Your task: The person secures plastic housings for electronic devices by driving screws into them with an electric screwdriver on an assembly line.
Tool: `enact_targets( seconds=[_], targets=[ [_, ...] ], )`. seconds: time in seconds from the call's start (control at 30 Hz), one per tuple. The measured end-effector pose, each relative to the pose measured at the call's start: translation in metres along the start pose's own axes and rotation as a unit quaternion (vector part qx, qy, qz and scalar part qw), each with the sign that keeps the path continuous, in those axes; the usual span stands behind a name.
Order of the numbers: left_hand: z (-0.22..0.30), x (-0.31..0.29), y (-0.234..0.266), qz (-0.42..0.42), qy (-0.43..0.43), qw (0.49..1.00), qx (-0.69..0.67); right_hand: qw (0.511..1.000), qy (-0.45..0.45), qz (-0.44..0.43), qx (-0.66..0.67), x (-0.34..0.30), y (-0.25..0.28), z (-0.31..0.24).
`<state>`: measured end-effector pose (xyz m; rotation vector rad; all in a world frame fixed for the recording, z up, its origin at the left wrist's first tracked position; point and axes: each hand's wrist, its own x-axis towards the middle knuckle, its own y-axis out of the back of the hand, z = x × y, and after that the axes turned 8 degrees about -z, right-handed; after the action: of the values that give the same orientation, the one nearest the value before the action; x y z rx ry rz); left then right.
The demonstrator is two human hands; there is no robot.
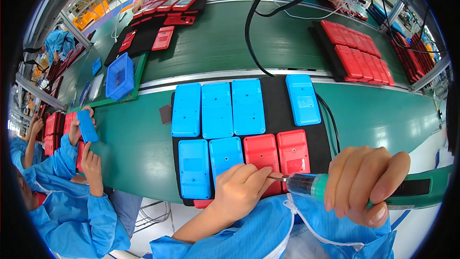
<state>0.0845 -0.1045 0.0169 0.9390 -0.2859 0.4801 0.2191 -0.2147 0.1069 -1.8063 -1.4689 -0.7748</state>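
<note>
My right hand (362,177) is wrapped round a green electric screwdriver (417,193) with a clear front collar, its bit pointing left. At the bit's tip, the thumb and fingers of my left hand (239,189) are pinched together; whatever they hold is too small or hidden to make out. Below both hands lies a black mat (277,98) with two rows of plastic housings. Blue housings (216,110) fill most of it, one set apart at the upper right (304,100). Two red housings (293,151) lie nearest the screwdriver, and my left hand partly covers a blue one.
A blue parts bin (120,76) stands at the left. Stacked red housings (357,57) lie at the far right. A black cable (248,33) hangs down in front. A co-worker at the left holds a blue housing (87,125); other people work across the green bench (201,60).
</note>
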Motion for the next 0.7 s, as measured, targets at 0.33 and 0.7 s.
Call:
enact_targets(
  seconds=[0.33,0.7],
  targets=[
    [-0.006,0.0,-0.003,0.021,-0.035,0.999,0.031,0.999,-0.038,-0.013,0.005,0.001,0.0,0.002],
    [-0.008,-0.007,0.005,-0.05,-0.014,0.997,0.061,0.981,-0.129,-0.146,0.01,0.019,0.002,0.009]
  ],
)
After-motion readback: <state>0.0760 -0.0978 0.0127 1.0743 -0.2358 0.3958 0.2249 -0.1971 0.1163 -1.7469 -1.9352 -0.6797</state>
